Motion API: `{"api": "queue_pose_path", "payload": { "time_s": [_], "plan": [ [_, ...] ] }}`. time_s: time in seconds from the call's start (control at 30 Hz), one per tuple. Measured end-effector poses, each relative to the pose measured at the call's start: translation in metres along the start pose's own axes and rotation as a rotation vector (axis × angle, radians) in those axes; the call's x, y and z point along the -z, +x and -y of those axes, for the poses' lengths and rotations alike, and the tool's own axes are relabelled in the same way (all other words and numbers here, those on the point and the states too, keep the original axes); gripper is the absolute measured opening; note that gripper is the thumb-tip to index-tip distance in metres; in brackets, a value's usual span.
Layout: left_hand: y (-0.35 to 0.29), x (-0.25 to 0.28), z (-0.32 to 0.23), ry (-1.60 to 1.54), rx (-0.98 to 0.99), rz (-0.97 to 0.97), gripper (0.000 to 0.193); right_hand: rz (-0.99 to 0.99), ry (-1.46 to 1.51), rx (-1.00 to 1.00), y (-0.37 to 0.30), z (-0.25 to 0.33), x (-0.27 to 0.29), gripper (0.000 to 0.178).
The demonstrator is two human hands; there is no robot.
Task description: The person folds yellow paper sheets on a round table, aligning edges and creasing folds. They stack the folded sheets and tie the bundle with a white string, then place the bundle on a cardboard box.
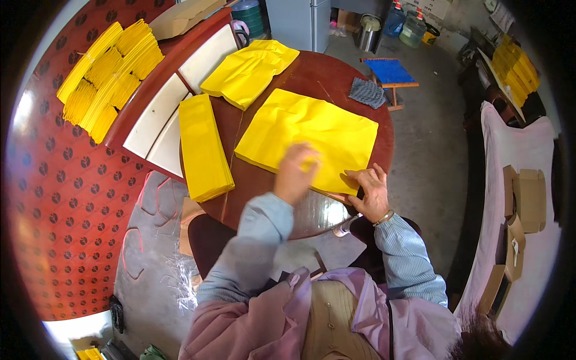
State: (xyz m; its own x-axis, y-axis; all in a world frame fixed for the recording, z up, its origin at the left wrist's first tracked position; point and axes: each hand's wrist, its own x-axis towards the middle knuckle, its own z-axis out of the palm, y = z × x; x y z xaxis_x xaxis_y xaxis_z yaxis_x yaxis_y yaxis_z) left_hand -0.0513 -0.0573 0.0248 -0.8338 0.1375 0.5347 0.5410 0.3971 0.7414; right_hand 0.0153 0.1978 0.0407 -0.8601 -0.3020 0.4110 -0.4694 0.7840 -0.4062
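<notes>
A wide pile of flat yellow sheets (327, 120), like paper or thin cloth, lies on the round dark red table (312, 69) in front of me. My left hand (297, 174) is over the pile's near edge, smeared by motion, so its fingers are hard to read. At the near right corner, my right hand (370, 193) grips the yellow sheets' edge, fingers on top and thumb low at the rim. Left of the pile lies a narrow folded yellow stack (204, 147). Behind, a crumpled yellow piece (249, 69) reaches over the table's far left edge.
Bundled yellow stacks (111, 78) rest on a red patterned surface (78, 204) at left, beside a white-cushioned bench (156, 132). A grey cloth (367, 93) is at the table's right edge, near a blue stool (393, 71). Open cardboard boxes (531, 201) stand at right.
</notes>
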Motion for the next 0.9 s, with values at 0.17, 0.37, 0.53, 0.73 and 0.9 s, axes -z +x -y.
{"api": "queue_pose_path", "payload": {
  "time_s": [0.17, 0.37, 0.53, 0.73, 0.9],
  "plan": [
    [0.065, 0.073, 0.079, 0.683, 0.411, -0.05, 0.076, -0.083, -0.003, 0.061, 0.004, 0.003, -0.009, 0.056],
    [0.066, 0.08, 0.091, 0.446, 0.642, 0.12, 0.105, -0.103, 0.016, 0.079, 0.004, -0.011, -0.011, 0.041],
    [0.024, 0.08, 0.046, 0.507, 0.602, 0.157, 0.104, -0.091, 0.066, 0.142, -0.004, -0.043, 0.013, 0.031],
    [-0.007, 0.067, -0.007, 0.541, 0.031, 0.135, 0.052, 0.144, 0.167, 0.132, -0.014, -0.074, 0.028, 0.033],
    [0.013, 0.058, -0.01, 0.228, -0.05, 0.478, 0.029, 0.214, 0.168, 0.203, -0.011, -0.081, 0.035, 0.028]
  ]
}}
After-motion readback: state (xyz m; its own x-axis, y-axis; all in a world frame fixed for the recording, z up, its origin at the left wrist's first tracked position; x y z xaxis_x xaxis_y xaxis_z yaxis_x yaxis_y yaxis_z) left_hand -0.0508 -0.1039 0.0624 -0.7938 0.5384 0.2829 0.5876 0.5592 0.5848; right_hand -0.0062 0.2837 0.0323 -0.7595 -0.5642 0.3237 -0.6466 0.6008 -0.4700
